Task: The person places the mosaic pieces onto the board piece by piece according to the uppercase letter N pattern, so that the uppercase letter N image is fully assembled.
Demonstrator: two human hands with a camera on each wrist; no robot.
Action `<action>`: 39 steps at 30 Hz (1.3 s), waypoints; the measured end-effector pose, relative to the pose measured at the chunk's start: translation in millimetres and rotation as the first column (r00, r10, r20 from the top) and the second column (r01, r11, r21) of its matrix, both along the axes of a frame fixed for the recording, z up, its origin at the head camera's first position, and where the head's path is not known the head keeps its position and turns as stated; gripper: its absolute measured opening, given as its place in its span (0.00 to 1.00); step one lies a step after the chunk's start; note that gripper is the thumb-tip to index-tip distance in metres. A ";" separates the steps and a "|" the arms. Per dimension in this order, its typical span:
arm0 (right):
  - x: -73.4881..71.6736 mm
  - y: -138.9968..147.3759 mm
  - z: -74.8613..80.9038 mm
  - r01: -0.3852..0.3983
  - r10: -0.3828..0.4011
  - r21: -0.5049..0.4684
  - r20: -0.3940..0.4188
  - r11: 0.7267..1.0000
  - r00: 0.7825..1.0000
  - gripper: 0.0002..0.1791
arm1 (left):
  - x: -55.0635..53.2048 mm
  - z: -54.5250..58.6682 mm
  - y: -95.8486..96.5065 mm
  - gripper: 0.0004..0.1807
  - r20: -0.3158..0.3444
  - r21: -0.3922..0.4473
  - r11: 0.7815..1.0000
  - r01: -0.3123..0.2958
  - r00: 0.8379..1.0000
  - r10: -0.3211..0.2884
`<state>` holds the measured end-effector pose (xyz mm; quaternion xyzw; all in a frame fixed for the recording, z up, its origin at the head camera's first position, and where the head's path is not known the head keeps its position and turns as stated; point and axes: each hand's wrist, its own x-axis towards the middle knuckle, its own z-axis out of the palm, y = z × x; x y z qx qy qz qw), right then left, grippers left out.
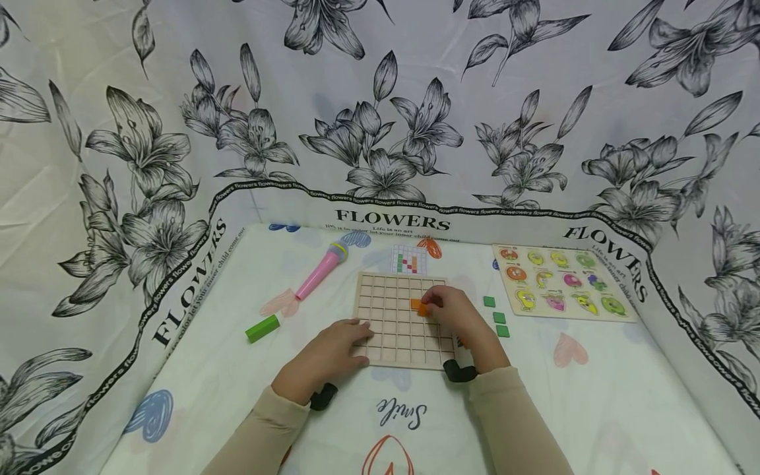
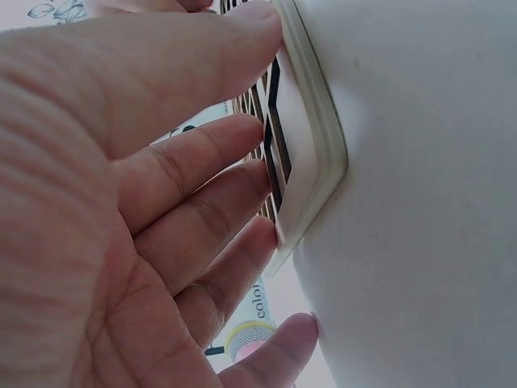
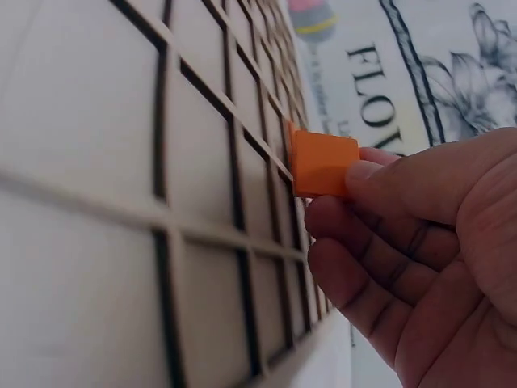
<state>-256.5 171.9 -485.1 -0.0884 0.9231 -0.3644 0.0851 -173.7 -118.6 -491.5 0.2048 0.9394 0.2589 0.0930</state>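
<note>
A square wooden grid board (image 1: 382, 336) lies in front of me. My right hand (image 1: 460, 320) pinches an orange square tile (image 3: 323, 164) between thumb and fingers, its edge close over the grid cells in the right wrist view. Another orange tile (image 1: 414, 303) sits in a cell just left of the held one. At the board's left edge rests my left hand (image 1: 329, 349), its fingers (image 2: 214, 194) loosely extended and holding nothing. Behind the board is a small card (image 1: 410, 258) printed with a coloured grid pattern.
Several green tiles (image 1: 499, 318) lie right of the board, beside a board of fruit pictures (image 1: 564, 315). To the left are a pink toy microphone (image 1: 317, 274) and a green block (image 1: 262, 328). Something orange (image 1: 465, 342) is partly hidden by my right wrist.
</note>
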 end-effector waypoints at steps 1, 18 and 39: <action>-0.7 -3.3 -0.4 -0.005 0.005 0.004 -0.003 1.000 1.000 0.05 | -0.2 -0.2 0.3 0.29 -0.001 -0.001 1.000 -0.001 1.000 0.001; 0.5 -15.9 -7.5 -0.038 0.040 0.056 -0.042 0.998 0.998 0.04 | 0.0 -0.9 1.0 0.29 -0.003 -0.005 1.000 -0.018 1.000 0.018; 6.4 -19.8 -12.3 -0.013 0.016 0.057 -0.048 0.998 0.999 0.04 | -0.4 -1.1 0.3 0.28 -0.002 0.010 1.000 -0.001 1.000 0.001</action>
